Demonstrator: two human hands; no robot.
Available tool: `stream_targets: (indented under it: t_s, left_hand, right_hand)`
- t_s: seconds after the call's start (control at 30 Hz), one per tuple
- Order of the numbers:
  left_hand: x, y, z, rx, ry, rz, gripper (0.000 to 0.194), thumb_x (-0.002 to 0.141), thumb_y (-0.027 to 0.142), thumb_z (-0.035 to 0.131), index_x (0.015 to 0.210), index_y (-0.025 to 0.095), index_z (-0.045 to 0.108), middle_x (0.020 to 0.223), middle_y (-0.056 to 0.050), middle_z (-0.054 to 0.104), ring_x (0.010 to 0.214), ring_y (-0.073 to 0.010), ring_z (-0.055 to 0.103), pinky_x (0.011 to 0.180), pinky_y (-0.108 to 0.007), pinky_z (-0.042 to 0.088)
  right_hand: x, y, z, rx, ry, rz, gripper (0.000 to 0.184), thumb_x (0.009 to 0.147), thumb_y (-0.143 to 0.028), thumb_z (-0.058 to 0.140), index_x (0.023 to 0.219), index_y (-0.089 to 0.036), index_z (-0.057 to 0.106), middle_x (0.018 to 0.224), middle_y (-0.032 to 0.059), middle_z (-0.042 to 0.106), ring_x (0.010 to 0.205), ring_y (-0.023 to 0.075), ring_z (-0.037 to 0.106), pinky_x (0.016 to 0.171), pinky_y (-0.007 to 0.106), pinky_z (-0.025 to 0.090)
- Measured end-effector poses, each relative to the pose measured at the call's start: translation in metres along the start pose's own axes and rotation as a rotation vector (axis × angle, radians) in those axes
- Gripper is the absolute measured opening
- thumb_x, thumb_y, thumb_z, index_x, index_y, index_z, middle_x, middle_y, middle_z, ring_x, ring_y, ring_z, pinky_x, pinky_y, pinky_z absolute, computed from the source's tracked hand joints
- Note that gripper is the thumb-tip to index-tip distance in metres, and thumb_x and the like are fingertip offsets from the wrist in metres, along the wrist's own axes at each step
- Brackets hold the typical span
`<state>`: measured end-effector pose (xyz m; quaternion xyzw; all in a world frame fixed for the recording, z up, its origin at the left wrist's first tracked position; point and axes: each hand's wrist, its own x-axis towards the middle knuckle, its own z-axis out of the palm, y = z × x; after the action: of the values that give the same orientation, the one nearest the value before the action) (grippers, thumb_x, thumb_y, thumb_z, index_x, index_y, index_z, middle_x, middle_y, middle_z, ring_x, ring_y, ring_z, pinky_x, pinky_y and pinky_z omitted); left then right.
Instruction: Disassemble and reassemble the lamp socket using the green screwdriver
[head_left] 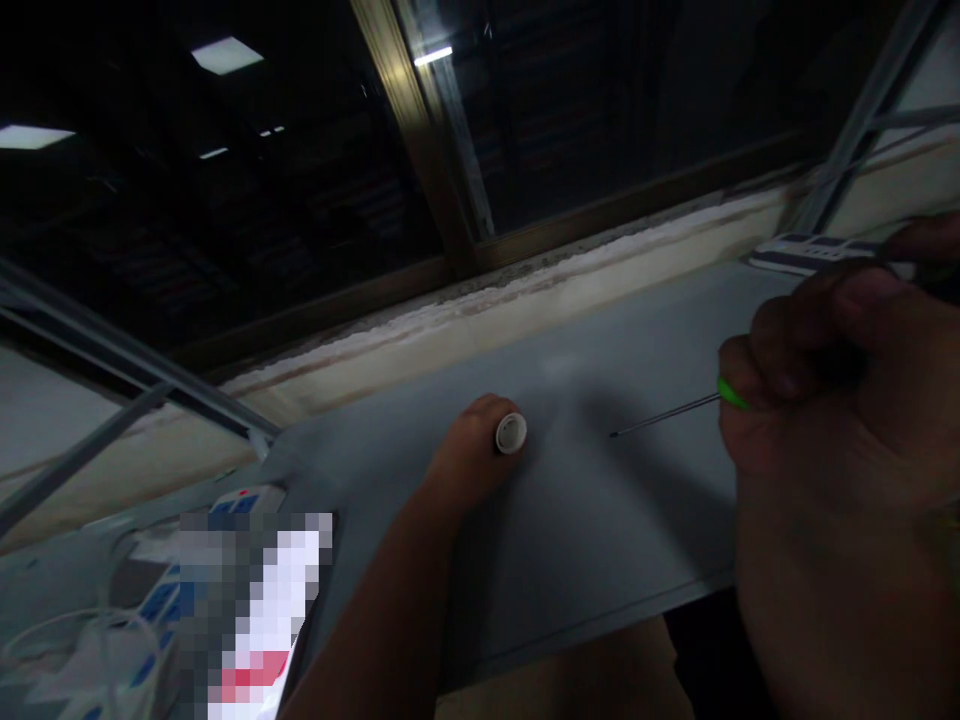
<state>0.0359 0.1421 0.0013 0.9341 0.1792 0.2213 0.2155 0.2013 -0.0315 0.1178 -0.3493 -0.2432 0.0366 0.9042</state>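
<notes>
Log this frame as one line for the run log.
left hand: holds small white cylinder | right hand: holds green-handled screwdriver | below: grey desk

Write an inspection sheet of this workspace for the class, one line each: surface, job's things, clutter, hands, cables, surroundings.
Surface: grey tabletop, smooth, dimly lit.
Job's things: small white cylindrical piece; thin screwdriver with a green collar, its tip apart from the piece.
Clutter: blue-and-white power strip, lower left; pixelated object beside it; striped blue-and-white item, far right.
Hands: left hand holds the piece at its fingertips; right hand holds the screwdriver.
Cables: white cable, lower left.
Surroundings: dark window behind the table; metal bars at left.
</notes>
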Motion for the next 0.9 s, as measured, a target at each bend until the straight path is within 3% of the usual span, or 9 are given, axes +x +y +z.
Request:
stream_targets:
  t_s: [0.17, 0.47, 0.73, 0.83, 0.9]
  left_hand:
    - [0.005, 0.008, 0.000, 0.062, -0.145, -0.075, 0.007, 0.081, 0.014, 0.059, 0.084, 0.020, 0.061, 0.084, -0.003, 0.068, 0.076, -0.0180, 0.061, 0.069, -0.029, 0.043]
    - [0.012, 0.012, 0.005, 0.188, -0.188, -0.040, 0.010, 0.079, 0.012, 0.058, 0.085, 0.021, 0.061, 0.087, -0.005, 0.070, 0.082, -0.0219, 0.064, 0.073, -0.032, 0.043]
    - [0.005, 0.012, 0.001, 0.102, -0.157, -0.091, 0.008, 0.080, 0.013, 0.059, 0.083, 0.020, 0.059, 0.084, -0.004, 0.067, 0.075, -0.0190, 0.061, 0.068, -0.030, 0.041]
    - [0.005, 0.010, 0.000, 0.038, -0.098, -0.059, 0.010, 0.079, 0.011, 0.061, 0.084, 0.020, 0.058, 0.085, -0.004, 0.065, 0.076, -0.0182, 0.060, 0.070, -0.030, 0.043]
    - [0.005, 0.008, 0.000, -0.017, -0.033, -0.021, 0.013, 0.077, 0.011, 0.064, 0.086, 0.019, 0.059, 0.090, -0.004, 0.064, 0.081, -0.0185, 0.060, 0.075, -0.030, 0.046]
  right_hand:
    - [0.002, 0.011, -0.001, 0.046, -0.016, -0.095, 0.029, 0.062, -0.011, 0.055, 0.086, -0.024, 0.047, 0.055, -0.0134, 0.044, 0.039, 0.0053, 0.031, 0.031, 0.020, 0.017]
    - [-0.001, 0.012, -0.001, 0.057, -0.088, -0.064, 0.026, 0.068, -0.006, 0.058, 0.083, -0.023, 0.047, 0.054, -0.0110, 0.044, 0.040, 0.0065, 0.033, 0.034, 0.020, 0.018]
    - [0.002, 0.021, -0.007, 0.025, -0.079, -0.035, 0.023, 0.071, -0.006, 0.059, 0.081, -0.025, 0.050, 0.056, -0.0084, 0.042, 0.040, 0.0081, 0.033, 0.034, 0.022, 0.020]
    - [0.004, 0.021, -0.011, 0.035, -0.106, -0.041, 0.021, 0.074, -0.008, 0.061, 0.082, -0.025, 0.051, 0.059, -0.0077, 0.043, 0.040, 0.0091, 0.034, 0.035, 0.024, 0.021]
    - [0.004, 0.017, -0.013, 0.041, -0.175, -0.050, 0.019, 0.075, -0.013, 0.064, 0.086, -0.026, 0.056, 0.066, -0.0048, 0.049, 0.047, 0.0118, 0.042, 0.037, 0.025, 0.027]
